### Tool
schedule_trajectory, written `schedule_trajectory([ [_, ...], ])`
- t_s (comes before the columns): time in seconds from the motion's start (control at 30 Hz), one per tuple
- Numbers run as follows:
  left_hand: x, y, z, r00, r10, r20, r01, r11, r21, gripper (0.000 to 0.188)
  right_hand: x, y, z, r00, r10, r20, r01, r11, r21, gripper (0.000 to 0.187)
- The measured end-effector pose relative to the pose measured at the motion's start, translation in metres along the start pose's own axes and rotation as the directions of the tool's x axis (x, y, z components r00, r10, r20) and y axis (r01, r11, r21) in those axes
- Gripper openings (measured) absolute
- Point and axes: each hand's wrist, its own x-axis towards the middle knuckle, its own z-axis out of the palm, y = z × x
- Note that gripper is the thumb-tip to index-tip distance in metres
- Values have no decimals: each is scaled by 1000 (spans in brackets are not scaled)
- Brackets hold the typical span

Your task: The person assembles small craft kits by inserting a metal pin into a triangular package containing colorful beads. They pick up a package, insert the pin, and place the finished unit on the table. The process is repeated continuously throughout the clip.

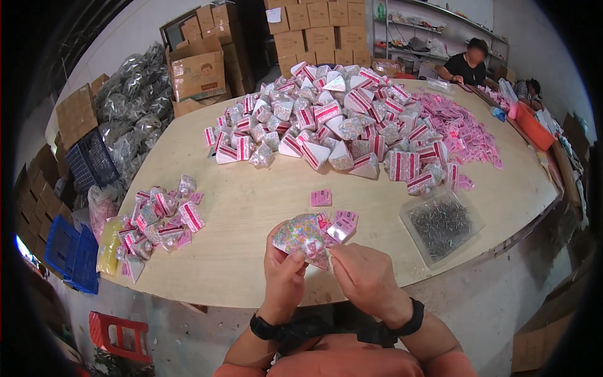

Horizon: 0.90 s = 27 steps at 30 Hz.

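My left hand [286, 269] is closed round a clear packet [299, 234] of small multicoloured pieces, thumb across its front. A pink printed card lies against the packet's lower right side. My right hand [366, 274] is pinched at that lower right edge; what sits between its fingertips is too small to make out. Just beyond the hands, pink cards [343, 226] lie on the table, and a single pink card [321, 198] rests farther off. A clear plastic tray [474, 221] full of thin metal pins [440, 227] stands to the right.
A large heap of pink-and-white packets [326, 113] covers the table's far middle, beside a pile of pink cards [461, 125]. A smaller packet pile [157, 220] lies left. A red stool [119, 337] and blue crates [72, 251] stand leftward. Two people sit at far right.
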Motion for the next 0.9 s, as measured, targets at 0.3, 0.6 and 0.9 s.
schedule_trajectory([
  [0.3, -3, 3, 6, 1000, 2, -20, -2, 1000, 22, 62, 0, 0, 0, 999, -22, -31, 23, 1000, 5, 15],
  [0.6, -6, 5, 11, 999, 38, -19, -37, 999, 37, 65, 1, -3, -2, 999, -20, -41, 20, 1000, 13, 13],
  [0.9, -8, 7, 10, 1000, 0, -9, 0, 999, -49, 64, 0, -4, -1, 997, -28, -66, 29, 1000, 12, 12],
])
